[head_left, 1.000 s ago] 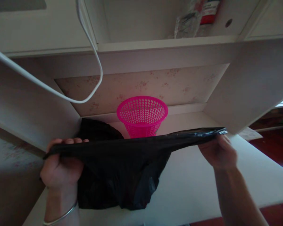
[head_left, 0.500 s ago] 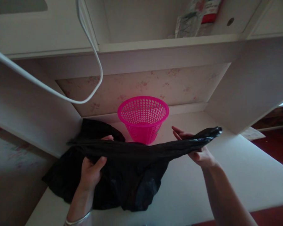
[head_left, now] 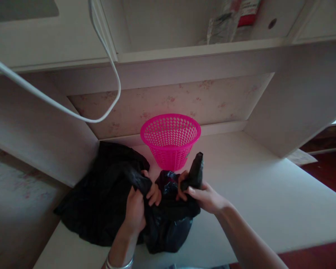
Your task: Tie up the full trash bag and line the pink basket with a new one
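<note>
Hands (head_left: 140, 203) on crinkly black bag (head_left: 106, 194)

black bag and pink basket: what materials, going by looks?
Black bag: looks like thin plastic film, slightly glossy; it crumples and bunches where the left hand and right hand grip it. Pink basket: likely rigid moulded plastic, with a regular grid of holes and an even, saturated colour.

Thin black plastic bag (head_left: 168, 220), crinkled and faintly glossy, gathered on the smooth matt white desk (head_left: 254, 201), with the bright pink perforated plastic basket (head_left: 170, 140) just behind it and a shiny metal bangle (head_left: 119, 263) below the bag.
</note>
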Action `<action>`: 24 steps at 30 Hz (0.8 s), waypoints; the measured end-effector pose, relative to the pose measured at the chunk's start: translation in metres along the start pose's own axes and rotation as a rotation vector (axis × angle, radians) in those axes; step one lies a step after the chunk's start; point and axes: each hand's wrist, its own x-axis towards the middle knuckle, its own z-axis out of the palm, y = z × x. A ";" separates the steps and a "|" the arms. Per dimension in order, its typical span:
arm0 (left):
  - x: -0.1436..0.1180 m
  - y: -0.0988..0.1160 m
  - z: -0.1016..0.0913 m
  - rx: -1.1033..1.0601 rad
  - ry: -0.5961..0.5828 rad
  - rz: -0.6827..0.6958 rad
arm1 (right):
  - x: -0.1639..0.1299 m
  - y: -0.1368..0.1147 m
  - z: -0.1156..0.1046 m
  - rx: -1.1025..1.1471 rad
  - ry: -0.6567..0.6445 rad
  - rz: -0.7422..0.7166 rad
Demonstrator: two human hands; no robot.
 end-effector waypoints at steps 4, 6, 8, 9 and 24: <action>0.001 -0.002 0.006 0.013 0.027 -0.127 | -0.007 -0.005 0.002 0.109 0.025 0.067; 0.001 -0.002 0.006 -0.002 0.036 -0.168 | -0.010 -0.009 0.005 0.141 0.059 0.074; 0.002 -0.003 0.006 0.033 0.062 -0.205 | -0.011 -0.011 0.009 0.138 0.075 0.093; 0.002 -0.004 0.006 0.074 0.073 -0.218 | -0.011 -0.011 0.011 0.132 0.088 0.094; 0.002 -0.022 -0.009 0.599 -0.108 -0.140 | 0.015 -0.004 0.022 -0.427 0.296 -0.223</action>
